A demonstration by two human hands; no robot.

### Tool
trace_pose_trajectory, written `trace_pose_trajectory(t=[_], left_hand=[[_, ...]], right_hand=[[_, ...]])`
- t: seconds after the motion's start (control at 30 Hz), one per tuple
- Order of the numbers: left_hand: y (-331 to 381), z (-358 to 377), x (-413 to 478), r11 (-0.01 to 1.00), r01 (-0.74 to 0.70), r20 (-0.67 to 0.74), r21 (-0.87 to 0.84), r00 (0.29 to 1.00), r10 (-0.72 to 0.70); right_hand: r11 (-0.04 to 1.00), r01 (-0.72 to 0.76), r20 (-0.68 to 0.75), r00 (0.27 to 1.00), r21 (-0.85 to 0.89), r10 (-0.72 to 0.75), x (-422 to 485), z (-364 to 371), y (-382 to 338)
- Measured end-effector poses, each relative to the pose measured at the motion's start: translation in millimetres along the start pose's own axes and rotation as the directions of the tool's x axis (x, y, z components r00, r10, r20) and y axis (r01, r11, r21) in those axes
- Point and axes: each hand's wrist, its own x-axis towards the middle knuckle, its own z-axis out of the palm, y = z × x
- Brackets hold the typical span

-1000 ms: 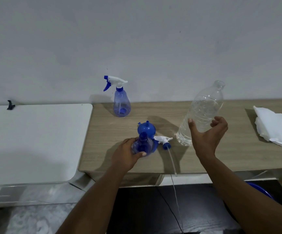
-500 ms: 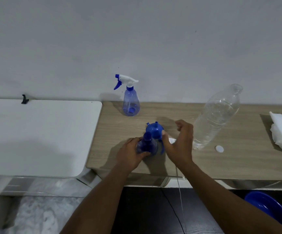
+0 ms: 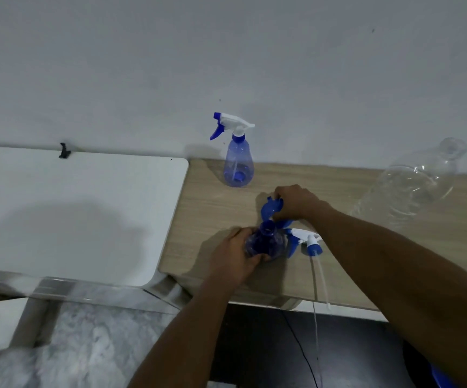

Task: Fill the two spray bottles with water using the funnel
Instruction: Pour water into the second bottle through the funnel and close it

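My left hand [image 3: 233,257] grips an open blue spray bottle [image 3: 265,242] standing near the wooden table's [image 3: 212,208] front edge. Just behind it my right hand [image 3: 296,201] holds the blue funnel [image 3: 271,208], tilted on its side. The bottle's white and blue spray head [image 3: 307,240] lies on the table to the right, its thin tube trailing over the edge. A second blue spray bottle [image 3: 237,163], spray head on, stands upright by the wall. A large clear water bottle [image 3: 411,189], uncapped, stands at the right.
A white table [image 3: 72,205] adjoins the wooden one on the left, with a small black clip [image 3: 64,150] at its back edge. A blue basin [image 3: 445,378] shows at the bottom right under the table. A thin cable [image 3: 302,354] hangs over the dark floor.
My right hand let go of the water bottle, moved left and took hold of the funnel behind the open bottle. The view shifted left, so the tissue and the cap left the frame.
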Motion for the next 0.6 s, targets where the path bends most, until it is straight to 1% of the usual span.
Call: trace_pose_trajectory(t=[0.03, 0.07, 0.1, 0.13, 0.17, 0.2, 0.23, 0.27, 0.3, 0.33, 0.37, 0.4, 0.47, 0.5, 0.6], left_hand=[[-1, 1, 0, 1.0, 0.004, -0.001, 0.007, 1.0, -0.004], [-1, 1, 0, 1.0, 0.008, 0.002, 0.017, 1.0, -0.008], [-1, 1, 0, 1.0, 0.003, 0.001, 0.017, 1.0, -0.003], [-1, 0, 0, 1.0, 0.001, 0.002, 0.013, 1.0, -0.001], [-1, 0, 0, 1.0, -0.005, 0.0, 0.006, 1.0, 0.005], [0, 0, -1, 1.0, -0.004, 0.003, 0.006, 1.0, 0.004], [1, 0, 0, 1.0, -0.006, 0.005, 0.009, 1.0, 0.006], [1, 0, -1, 1.0, -0.001, 0.008, 0.016, 1.0, 0.001], [2, 0, 0, 1.0, 0.002, 0.01, 0.023, 1.0, -0.003], [3, -1, 0, 0.999, 0.009, 0.011, 0.032, 1.0, -0.009], [3, 0, 0, 0.999, 0.007, 0.008, 0.039, 1.0, -0.007], [4, 0, 0, 0.999, 0.008, 0.009, 0.047, 1.0, -0.008], [5, 0, -1, 0.999, 0.011, 0.013, 0.05, 1.0, -0.012], [6, -1, -1, 0.999, 0.012, 0.013, 0.047, 1.0, -0.013], [7, -1, -1, 0.998, 0.026, 0.023, 0.057, 0.999, -0.027]], right_hand=[[0.998, -0.011, -0.033, 0.999, 0.057, 0.013, -1, -2, 1], [0.988, -0.02, -0.08, 0.996, 0.154, 0.032, -5, -5, 1], [0.957, -0.024, -0.133, 0.989, 0.289, 0.065, -10, -9, 1], [0.893, -0.014, -0.178, 0.978, 0.45, 0.105, -17, -14, -1], [0.787, 0.011, -0.196, 0.97, 0.617, 0.141, -27, -21, -3], [0.649, 0.045, -0.188, 0.97, 0.76, 0.152, -37, -27, -6], [0.505, 0.076, -0.167, 0.976, 0.86, 0.138, -48, -33, -8], [0.386, 0.094, -0.147, 0.983, 0.918, 0.109, -59, -38, -10], [0.302, 0.106, -0.135, 0.988, 0.947, 0.076, -69, -43, -13], [0.261, 0.122, -0.139, 0.989, 0.958, 0.049, -79, -46, -16], [0.262, 0.143, -0.159, 0.986, 0.954, 0.04, -86, -46, -20], [0.303, 0.173, -0.198, 0.979, 0.937, 0.055, -93, -45, -24], [0.421, 0.23, -0.302, 0.947, 0.877, 0.111, -105, -38, -33], [0.451, 0.26, -0.348, 0.93, 0.854, 0.122, -110, -33, -37], [0.461, 0.343, -0.429, 0.898, 0.818, 0.093, -121, -13, -43]])
